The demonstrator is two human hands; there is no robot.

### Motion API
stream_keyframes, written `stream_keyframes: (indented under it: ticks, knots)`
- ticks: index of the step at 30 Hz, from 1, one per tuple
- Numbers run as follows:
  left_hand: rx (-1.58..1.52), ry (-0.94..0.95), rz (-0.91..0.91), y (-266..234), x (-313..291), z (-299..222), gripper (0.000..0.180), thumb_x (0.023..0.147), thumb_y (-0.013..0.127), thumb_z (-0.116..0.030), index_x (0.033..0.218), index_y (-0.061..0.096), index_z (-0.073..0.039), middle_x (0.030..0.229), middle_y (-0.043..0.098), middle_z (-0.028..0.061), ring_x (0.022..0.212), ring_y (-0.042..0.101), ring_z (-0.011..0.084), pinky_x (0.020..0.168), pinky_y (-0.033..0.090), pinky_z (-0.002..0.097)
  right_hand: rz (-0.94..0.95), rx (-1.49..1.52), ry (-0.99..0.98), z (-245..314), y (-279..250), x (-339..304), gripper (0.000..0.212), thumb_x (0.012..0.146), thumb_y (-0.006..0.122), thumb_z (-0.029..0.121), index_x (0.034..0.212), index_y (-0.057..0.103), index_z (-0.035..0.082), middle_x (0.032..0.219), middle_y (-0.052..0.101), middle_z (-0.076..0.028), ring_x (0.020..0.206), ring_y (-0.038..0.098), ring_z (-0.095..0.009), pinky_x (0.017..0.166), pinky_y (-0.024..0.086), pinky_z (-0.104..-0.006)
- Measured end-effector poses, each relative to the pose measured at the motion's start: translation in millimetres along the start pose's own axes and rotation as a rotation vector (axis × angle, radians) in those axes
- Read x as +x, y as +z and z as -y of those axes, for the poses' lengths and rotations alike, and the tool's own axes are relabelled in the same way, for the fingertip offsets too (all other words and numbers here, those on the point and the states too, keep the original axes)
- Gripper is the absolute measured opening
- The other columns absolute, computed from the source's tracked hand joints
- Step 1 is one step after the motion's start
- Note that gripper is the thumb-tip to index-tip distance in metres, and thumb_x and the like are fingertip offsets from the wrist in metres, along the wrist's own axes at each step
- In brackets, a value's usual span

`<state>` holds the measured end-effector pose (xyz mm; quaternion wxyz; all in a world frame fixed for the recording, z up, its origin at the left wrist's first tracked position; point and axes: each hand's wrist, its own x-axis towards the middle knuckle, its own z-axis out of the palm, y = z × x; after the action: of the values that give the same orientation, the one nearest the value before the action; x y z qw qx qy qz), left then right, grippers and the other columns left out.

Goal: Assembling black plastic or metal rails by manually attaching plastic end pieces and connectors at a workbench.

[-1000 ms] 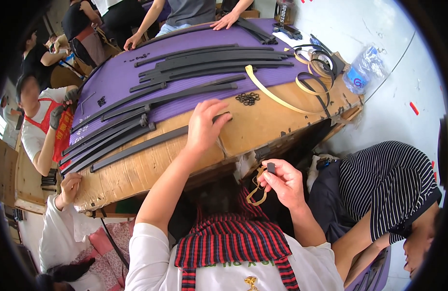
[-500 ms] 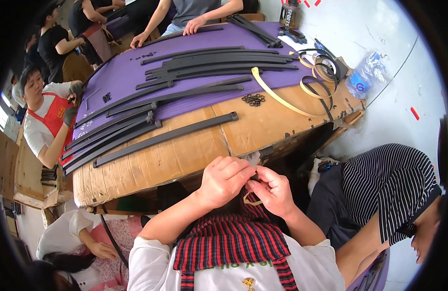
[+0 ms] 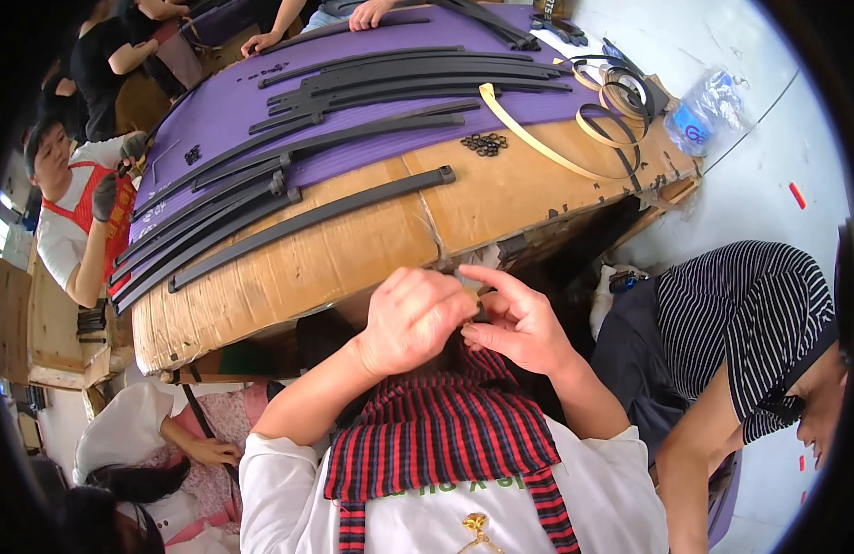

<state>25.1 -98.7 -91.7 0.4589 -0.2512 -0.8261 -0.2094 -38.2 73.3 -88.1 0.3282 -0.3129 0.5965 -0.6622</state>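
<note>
Both of my hands meet just in front of the table edge, above my striped apron [image 3: 436,434]. My left hand [image 3: 413,319] is closed, its fingers curled inward and hiding most of what they grip. My right hand [image 3: 524,323] has its index finger lifted and stretched, while the thumb and the other fingers bend round a small dark piece [image 3: 485,312]. A bit of tan shows beside that piece, between the hands. Nearest on the cardboard-topped table [image 3: 353,249] lies a long black bar [image 3: 316,224].
More black bars [image 3: 417,78] lie on the purple mat [image 3: 205,120]. Black rings [image 3: 484,144], a coil of black-and-yellow tape [image 3: 538,166] and a plastic bottle [image 3: 699,120] are at the right. Co-workers sit close by: a striped shirt [image 3: 732,314], a pink apron [image 3: 219,425], a red apron [image 3: 99,203].
My right index finger has lifted and straightened. The tan loop that hung below my hands no longer shows there. The view has tipped, so the table sits higher in the picture.
</note>
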Motion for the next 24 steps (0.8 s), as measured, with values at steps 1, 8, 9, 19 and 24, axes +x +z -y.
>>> stream_keyframes:
  ticks: [1,8,9,19,24]
  knots:
    - [-0.03,-0.051,0.022,-2,0,1,0.02,0.062,0.069,-0.003,0.08,0.06,-0.005,0.078,0.057,0.0058,0.068,0.056,0.0212,0.056,0.044,0.0294,0.038,0.014,0.008,2,1,-1,0.049,0.082,0.061,0.002,0.126,0.04,-0.002,0.086,0.061,-0.007,0.072,0.056,-0.007,0.062,0.048,-0.0213]
    - [-0.117,-0.114,0.019,1,2,2,0.029,0.059,0.07,-0.006,0.084,0.057,-0.008,0.08,0.056,0.0047,0.067,0.056,0.0215,0.056,0.045,0.0311,0.093,0.115,0.064,-8,-13,-1,0.032,0.088,0.055,0.008,0.117,0.048,-0.004,0.094,0.062,-0.01,0.077,0.059,-0.01,0.06,0.051,-0.0226]
    - [-0.119,-0.115,0.023,1,2,3,0.029,0.059,0.07,-0.006,0.084,0.057,-0.008,0.08,0.056,0.0047,0.067,0.056,0.0215,0.056,0.045,0.0311,0.096,0.138,0.052,-6,-14,0,0.032,0.088,0.055,0.009,0.117,0.048,-0.003,0.095,0.061,-0.01,0.079,0.06,-0.011,0.06,0.052,-0.0228]
    - [-0.256,-0.364,0.042,6,5,11,0.018,0.072,0.067,-0.002,0.086,0.057,-0.006,0.082,0.058,0.0085,0.068,0.057,0.0249,0.058,0.047,0.0321,0.075,0.064,-0.001,-3,-23,13,0.021,0.089,0.056,0.012,0.101,0.057,-0.005,0.085,0.063,-0.01,0.078,0.062,-0.013,0.062,0.052,-0.024]
    - [-0.237,-0.508,0.012,3,10,9,0.023,0.073,0.067,-0.002,0.093,0.056,-0.004,0.086,0.058,0.0106,0.069,0.057,0.0222,0.06,0.047,0.0301,-0.129,-0.087,0.006,-1,-29,10,0.009,0.084,0.061,0.007,0.084,0.06,-0.003,0.073,0.064,-0.007,0.065,0.061,-0.01,0.061,0.051,-0.023]
